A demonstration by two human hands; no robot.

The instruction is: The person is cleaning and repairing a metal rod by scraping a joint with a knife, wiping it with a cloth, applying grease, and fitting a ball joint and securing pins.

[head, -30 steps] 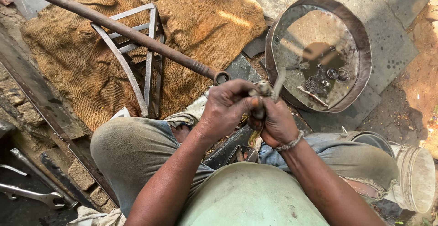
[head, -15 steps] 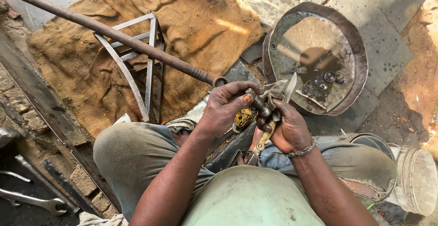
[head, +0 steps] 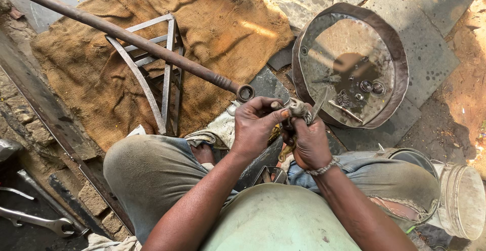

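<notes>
Gripping: our left hand (head: 255, 127) and right hand (head: 308, 142) both closed on the small metal part (head: 297, 108), above our knees.
Change: blade (head: 319, 104) shifted; the hands sit lower than before.
Nearby: round pan (head: 400, 61), rusty rod (head: 126, 33).

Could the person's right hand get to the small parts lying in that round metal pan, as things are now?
Probably yes: the round metal pan lies open-topped just beyond the right hand, with nothing between. But that hand and the left hand grip a small metal part.

outdoor repair workshop: spanners (head: 38, 221), oily parts pan (head: 395, 53), stone paving (head: 430, 8).
</notes>
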